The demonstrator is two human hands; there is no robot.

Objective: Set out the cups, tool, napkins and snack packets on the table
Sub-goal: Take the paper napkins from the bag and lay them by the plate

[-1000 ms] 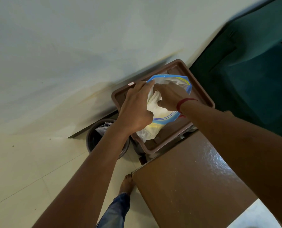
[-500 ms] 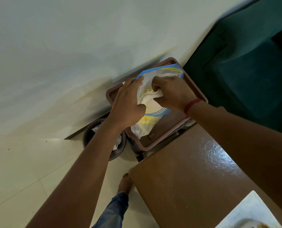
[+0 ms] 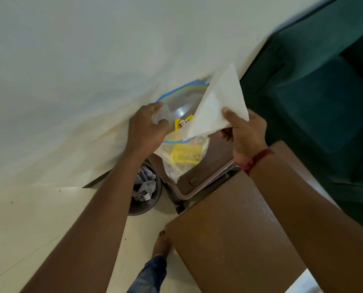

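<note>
While the left hand (image 3: 147, 129) curls around the rim of the clear, blue-edged plastic bag (image 3: 179, 106) over the brown tray (image 3: 189, 187) | right hand (image 3: 245, 134) pinches a white, flat, triangular-folded napkin (image 3: 217, 104) raised above the bag | glossy brown table (image 3: 229, 240) below.

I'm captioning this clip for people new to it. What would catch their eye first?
The white napkin stands out, held up by the right hand near the middle of the view, clear of the bag. Beside it the left hand grips the mouth of a clear zip bag with yellow packets inside, over a brown tray.
</note>
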